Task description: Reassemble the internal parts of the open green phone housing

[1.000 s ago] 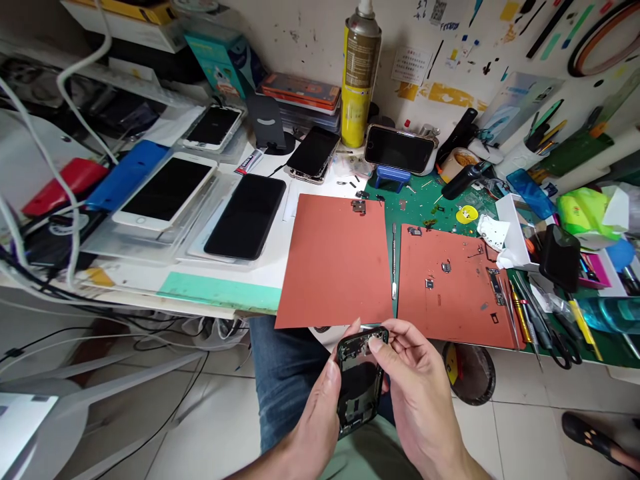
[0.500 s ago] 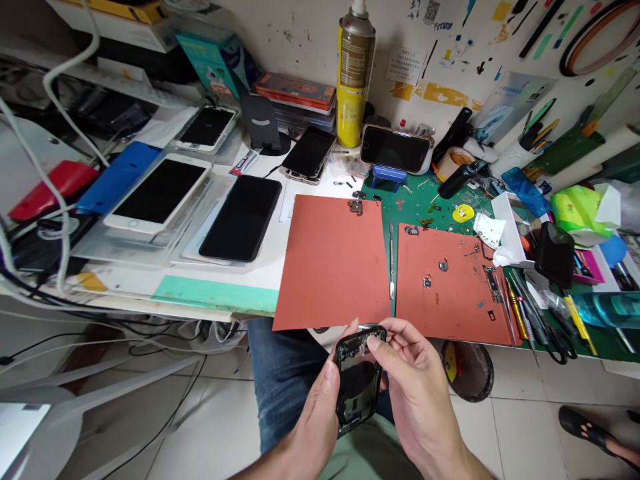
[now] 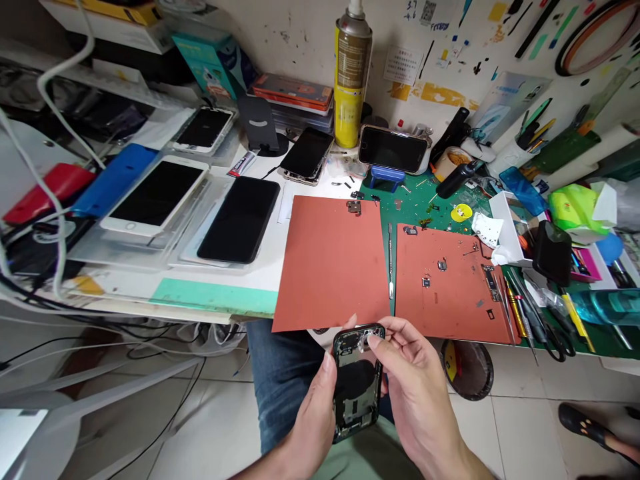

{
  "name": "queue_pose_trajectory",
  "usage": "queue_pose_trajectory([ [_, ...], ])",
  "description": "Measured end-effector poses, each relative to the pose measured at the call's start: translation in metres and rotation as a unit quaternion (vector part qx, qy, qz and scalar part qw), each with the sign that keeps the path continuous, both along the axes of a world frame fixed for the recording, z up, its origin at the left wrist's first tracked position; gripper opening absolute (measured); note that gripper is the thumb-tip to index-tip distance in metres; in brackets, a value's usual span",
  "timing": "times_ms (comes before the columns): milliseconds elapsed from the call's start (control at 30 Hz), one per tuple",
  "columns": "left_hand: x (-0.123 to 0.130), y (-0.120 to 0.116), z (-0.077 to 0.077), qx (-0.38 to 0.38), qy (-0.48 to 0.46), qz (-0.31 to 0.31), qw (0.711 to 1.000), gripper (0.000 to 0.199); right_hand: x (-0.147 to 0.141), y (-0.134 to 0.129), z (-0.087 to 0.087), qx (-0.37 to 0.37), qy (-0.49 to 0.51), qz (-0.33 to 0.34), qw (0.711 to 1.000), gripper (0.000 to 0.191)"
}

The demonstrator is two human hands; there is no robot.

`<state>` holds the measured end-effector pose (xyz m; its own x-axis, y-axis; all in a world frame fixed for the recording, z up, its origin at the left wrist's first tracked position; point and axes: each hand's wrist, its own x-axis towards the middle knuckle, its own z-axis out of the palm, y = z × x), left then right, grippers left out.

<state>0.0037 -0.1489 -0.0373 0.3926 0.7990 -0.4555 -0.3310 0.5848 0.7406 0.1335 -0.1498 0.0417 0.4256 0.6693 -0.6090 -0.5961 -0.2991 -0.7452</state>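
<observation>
A dark phone housing (image 3: 356,397), its inside facing me, is held above my lap, just in front of the table edge. My left hand (image 3: 316,407) grips its left side, thumb along the rim and fingers behind. My right hand (image 3: 411,373) closes on the upper right corner, with the thumb pressed on the inside near the top. Whether a small part lies under that thumb is hidden. Past the housing lies a bare red mat (image 3: 330,267). A second red mat (image 3: 450,287) to its right carries small phone parts, and a thin metal pry tool (image 3: 391,260) rests between the two.
On the left lie a white phone (image 3: 157,197) and a black phone (image 3: 241,220). A yellow spray can (image 3: 351,87) stands at the back beside a propped phone (image 3: 393,148). Tweezers and screwdrivers (image 3: 517,310) line the right edge. A round bin (image 3: 467,369) sits below.
The phone housing has turned slightly, so more of its inside faces me. Both hands keep their hold, with the right thumb still at the upper corner. The view has shifted slightly.
</observation>
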Motion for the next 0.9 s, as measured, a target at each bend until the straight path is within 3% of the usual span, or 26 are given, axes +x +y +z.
queue_pose_trajectory([
  [700, 0.003, 0.003, 0.008, 0.0, -0.009, -0.004, 1.0, 0.065, -0.001, 0.001, -0.002, 0.011, -0.003, -0.004, 1.0, 0.046],
  [900, 0.005, 0.003, 0.011, -0.03, -0.008, 0.008, 0.999, 0.067, -0.002, 0.003, 0.0, 0.008, -0.013, -0.008, 1.0, 0.047],
])
